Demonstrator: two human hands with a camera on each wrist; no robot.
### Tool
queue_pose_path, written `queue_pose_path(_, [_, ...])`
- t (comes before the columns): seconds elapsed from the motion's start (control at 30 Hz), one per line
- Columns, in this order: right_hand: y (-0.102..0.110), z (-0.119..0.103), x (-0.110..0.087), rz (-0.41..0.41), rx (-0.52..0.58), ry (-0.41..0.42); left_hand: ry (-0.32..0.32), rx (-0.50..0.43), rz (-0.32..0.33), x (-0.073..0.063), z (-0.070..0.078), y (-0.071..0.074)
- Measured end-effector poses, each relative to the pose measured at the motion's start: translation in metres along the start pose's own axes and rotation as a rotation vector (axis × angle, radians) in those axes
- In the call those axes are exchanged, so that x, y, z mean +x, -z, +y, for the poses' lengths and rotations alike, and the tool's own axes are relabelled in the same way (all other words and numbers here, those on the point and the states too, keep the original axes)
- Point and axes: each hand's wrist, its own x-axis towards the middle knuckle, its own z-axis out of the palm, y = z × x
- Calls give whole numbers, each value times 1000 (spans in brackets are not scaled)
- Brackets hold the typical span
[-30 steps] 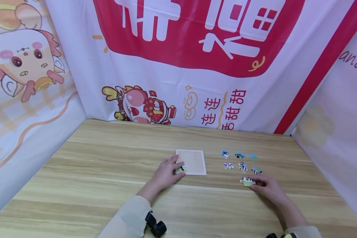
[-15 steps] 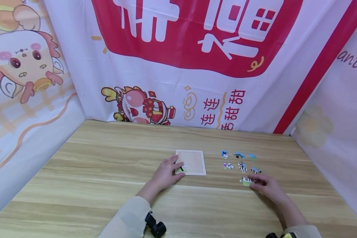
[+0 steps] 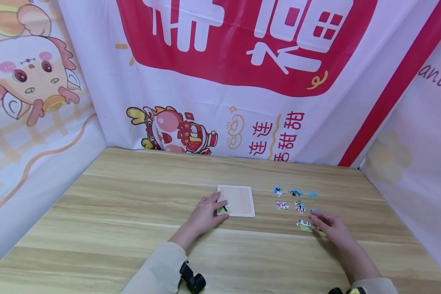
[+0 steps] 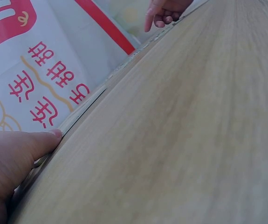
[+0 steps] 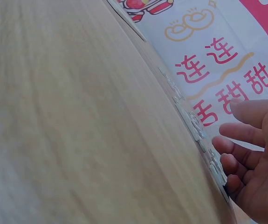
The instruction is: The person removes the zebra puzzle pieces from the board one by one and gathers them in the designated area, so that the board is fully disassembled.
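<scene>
My left hand rests at the left side of a light wooden puzzle frame, fingers over the edge and thumb by the near corner. Inside that corner lies a puzzle piece with green and black on it. In the left wrist view the thumb lies straight against the frame's edge. My right hand hovers over the loose pieces, fingers loosely bent, with nothing seen between them. Left of its fingertips lies a white-and-green puzzle piece; another green piece is partly hidden beneath the hand.
Several loose zebra-patterned puzzle pieces lie in rows right of the frame, on a wood-grain table. A printed white-and-red cloth hangs behind the table's back edge. More cloth hangs at both sides.
My right hand has released the white-and-green puzzle piece and moved slightly right and away from it, fingers now over the pieces beside it. The left hand and frame have stayed put.
</scene>
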Motion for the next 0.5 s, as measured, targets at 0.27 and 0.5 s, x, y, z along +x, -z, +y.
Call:
queue_pose_path(0.27, [2, 0, 0, -9, 125, -14, -1, -3, 10, 0, 0, -1])
queue_pose_path(0.5, [4, -8, 0, 19, 45, 28, -8, -11, 16, -1, -1, -1])
